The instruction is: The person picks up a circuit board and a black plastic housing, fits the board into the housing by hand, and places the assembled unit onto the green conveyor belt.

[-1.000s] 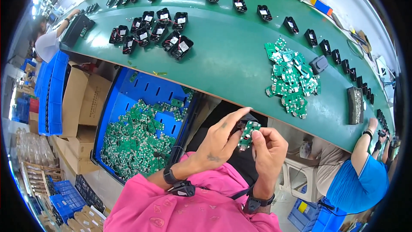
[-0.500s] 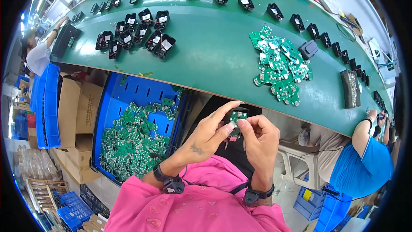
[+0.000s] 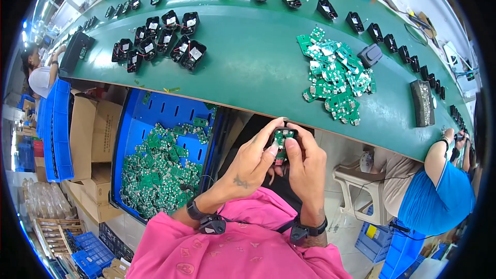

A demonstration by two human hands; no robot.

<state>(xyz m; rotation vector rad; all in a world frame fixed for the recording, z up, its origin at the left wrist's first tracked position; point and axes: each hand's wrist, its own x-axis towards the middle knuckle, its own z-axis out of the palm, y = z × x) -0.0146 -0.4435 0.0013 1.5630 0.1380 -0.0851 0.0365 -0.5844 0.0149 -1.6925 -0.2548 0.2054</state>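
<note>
Just off the table's front edge, my left hand and my right hand are closed around a small black plastic housing. A green circuit board sits at the housing's open side, facing up. Both thumbs press on the board, one from each side. A red part shows at its lower end. Whether the board is fully seated cannot be made out. Beyond my right hand, a pile of green circuit boards lies on the green table.
Several black housings cluster at the table's left; more line its far side. A dark block touches the board pile. A blue crate of boards stands below left. A co-worker in blue sits at the right, near a stool.
My right hand has moved left and its fingers have wrapped around the housing's far side. The board now lies within the housing's rim, where before it stood more in front of it.
</note>
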